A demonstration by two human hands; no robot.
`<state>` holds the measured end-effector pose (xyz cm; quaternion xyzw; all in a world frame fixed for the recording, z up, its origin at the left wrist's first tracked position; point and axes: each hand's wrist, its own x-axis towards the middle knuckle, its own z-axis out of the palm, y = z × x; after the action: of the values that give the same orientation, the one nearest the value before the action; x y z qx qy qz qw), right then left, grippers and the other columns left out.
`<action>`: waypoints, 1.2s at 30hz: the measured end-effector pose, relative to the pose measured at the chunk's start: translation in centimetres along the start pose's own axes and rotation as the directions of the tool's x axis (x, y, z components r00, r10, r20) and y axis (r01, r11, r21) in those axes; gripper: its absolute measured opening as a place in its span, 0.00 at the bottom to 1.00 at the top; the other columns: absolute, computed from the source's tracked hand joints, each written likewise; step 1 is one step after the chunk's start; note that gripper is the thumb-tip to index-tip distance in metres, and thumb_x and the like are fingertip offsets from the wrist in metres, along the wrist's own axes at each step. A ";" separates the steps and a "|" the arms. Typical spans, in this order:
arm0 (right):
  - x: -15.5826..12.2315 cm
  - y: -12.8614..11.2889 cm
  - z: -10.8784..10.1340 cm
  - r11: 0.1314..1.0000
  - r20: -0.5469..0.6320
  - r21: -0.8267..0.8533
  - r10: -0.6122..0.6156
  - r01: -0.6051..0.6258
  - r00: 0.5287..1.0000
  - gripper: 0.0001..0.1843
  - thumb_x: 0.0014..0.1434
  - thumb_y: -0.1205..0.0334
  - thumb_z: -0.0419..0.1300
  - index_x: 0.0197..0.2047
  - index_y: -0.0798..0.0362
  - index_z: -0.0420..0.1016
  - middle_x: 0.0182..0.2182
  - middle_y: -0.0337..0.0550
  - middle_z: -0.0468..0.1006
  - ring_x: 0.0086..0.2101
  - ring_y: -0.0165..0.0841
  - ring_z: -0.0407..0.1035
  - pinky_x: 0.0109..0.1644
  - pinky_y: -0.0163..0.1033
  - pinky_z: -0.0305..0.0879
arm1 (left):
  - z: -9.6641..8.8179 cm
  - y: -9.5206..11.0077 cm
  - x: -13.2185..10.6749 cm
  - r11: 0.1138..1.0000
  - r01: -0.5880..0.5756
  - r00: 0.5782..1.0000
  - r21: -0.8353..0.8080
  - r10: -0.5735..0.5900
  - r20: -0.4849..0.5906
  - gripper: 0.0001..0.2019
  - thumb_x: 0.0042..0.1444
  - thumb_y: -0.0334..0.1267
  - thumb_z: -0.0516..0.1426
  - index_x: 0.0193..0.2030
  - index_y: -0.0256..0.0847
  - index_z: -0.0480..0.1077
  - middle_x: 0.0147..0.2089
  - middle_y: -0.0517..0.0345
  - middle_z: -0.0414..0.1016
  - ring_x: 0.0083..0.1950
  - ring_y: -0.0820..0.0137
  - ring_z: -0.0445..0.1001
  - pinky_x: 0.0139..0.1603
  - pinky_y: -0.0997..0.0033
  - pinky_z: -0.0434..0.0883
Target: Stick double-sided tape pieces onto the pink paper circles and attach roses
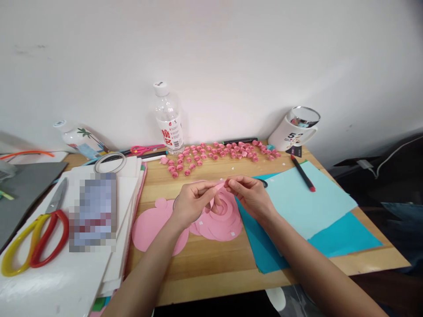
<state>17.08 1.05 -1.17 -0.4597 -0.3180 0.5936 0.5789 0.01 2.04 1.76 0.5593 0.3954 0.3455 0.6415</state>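
My left hand (191, 201) and my right hand (248, 193) meet above the middle of the wooden table (211, 259). Both pinch the outer end of a pink paper spiral strip (219, 186), whose coils (222, 215) hang down onto pink paper circles (152, 226) lying below. The fingers of both hands are closed on the strip. Behind the hands, several small rolled pink paper roses (214, 154) lie in rows near the wall.
Light blue paper sheets (307, 202) with a red pen (303, 173) lie at right. A white mug (295, 130) and clear bottle (169, 119) stand at the back. At left, a white paper stack (66, 264) carries scissors (36, 233) and a tape roll (110, 162).
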 end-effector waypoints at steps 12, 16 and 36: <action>0.1 0.0 -0.1 0.999 0.025 -0.009 0.041 -0.041 0.999 0.12 0.40 0.60 0.71 0.32 0.51 0.81 0.29 0.42 0.81 0.30 0.29 0.72 0.41 0.37 0.68 | 0.1 -0.1 0.1 1.000 0.024 0.999 -0.003 -0.024 -0.032 0.16 0.55 0.42 0.57 0.44 0.34 0.74 0.23 0.57 0.73 0.21 0.76 0.68 0.25 0.75 0.69; 0.0 -0.2 0.0 0.999 0.019 -0.021 0.025 -0.025 1.000 0.11 0.39 0.60 0.71 0.30 0.51 0.81 0.28 0.41 0.80 0.29 0.30 0.72 0.39 0.37 0.68 | 0.0 -0.2 0.2 1.000 0.018 1.000 0.000 -0.018 -0.025 0.16 0.55 0.42 0.57 0.46 0.34 0.74 0.23 0.57 0.73 0.22 0.76 0.68 0.25 0.75 0.69; 0.0 0.2 -0.2 0.999 0.011 -0.037 0.027 -0.027 1.000 0.12 0.40 0.57 0.72 0.28 0.52 0.79 0.26 0.41 0.79 0.28 0.30 0.71 0.38 0.38 0.68 | 0.0 -0.2 0.2 1.000 0.010 1.000 -0.003 -0.010 -0.004 0.16 0.54 0.43 0.57 0.45 0.34 0.74 0.23 0.57 0.73 0.22 0.75 0.68 0.26 0.74 0.68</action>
<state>17.14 0.96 -1.45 -0.4711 -0.3258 0.5980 0.5607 0.08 2.24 1.50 0.5558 0.3990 0.3438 0.6432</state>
